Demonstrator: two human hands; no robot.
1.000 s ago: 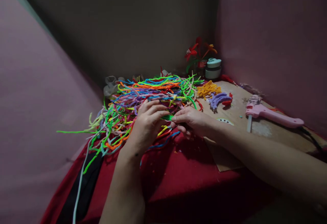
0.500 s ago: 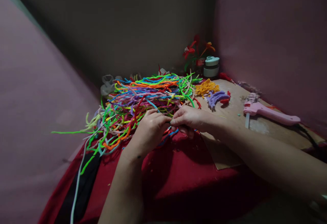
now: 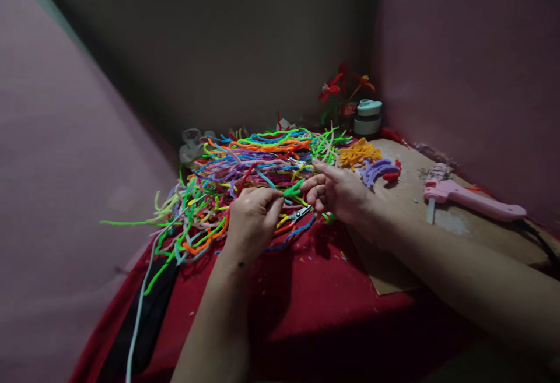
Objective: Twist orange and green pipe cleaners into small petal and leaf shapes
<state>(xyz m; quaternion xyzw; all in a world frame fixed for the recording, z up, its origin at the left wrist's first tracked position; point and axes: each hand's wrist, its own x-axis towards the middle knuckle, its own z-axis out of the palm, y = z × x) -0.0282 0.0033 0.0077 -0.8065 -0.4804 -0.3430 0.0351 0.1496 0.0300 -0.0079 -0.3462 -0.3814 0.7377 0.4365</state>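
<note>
My left hand [image 3: 254, 215] pinches one end of a small green pipe-cleaner piece [image 3: 293, 189], which points right from the fingertips. Just beyond its far end is my right hand [image 3: 335, 192], thumb raised and fingers loosely curled apart, with nothing visible in it. Below the green piece lie pliers [image 3: 300, 214] with metal jaws and orange-yellow handles, partly hidden behind my left hand. Behind both hands spreads a large heap of colourful pipe cleaners [image 3: 258, 161] in green, orange, blue, purple and pink.
On the right, a pink glue gun [image 3: 476, 196] rests on a brown board [image 3: 405, 164]. Orange pieces [image 3: 359, 152] and purple pieces [image 3: 378, 170] lie on the board's far side. At the back stand red flowers [image 3: 331, 88] and a mint-lidded jar [image 3: 368, 118]. A red cloth [image 3: 306, 301] covers the table.
My hands were together and have come apart. The right hand has opened and let go, while the left keeps its pinch. The green piece and the pliers now show between them.
</note>
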